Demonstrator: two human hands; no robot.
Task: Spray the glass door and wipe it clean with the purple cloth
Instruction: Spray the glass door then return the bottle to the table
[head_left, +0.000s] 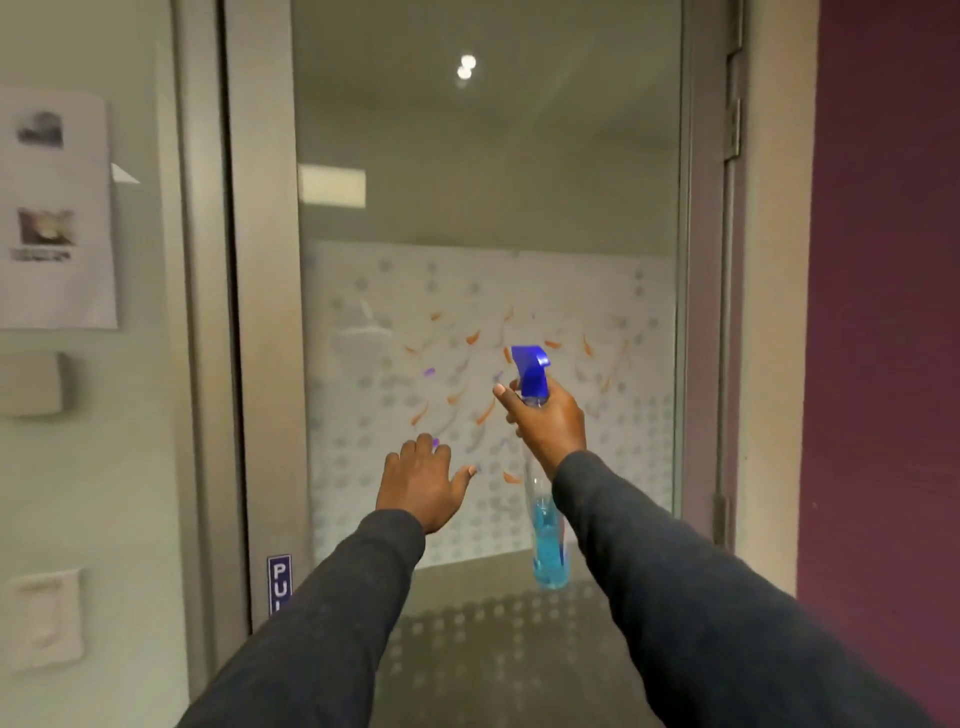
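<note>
Right hand (545, 421) grips spray bottle (545, 525) beside "PU" sign (279, 584).

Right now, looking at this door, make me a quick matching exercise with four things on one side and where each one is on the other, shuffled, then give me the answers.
Things:
1. spray bottle
2. left hand
3. pull sign
4. paper notice

Places:
A. on the wall left of the door
B. held in the right hand
C. low on the door frame's left side
D. open, fingers spread, in front of the patterned glass door

Pairs: 1-B, 2-D, 3-C, 4-A
</note>
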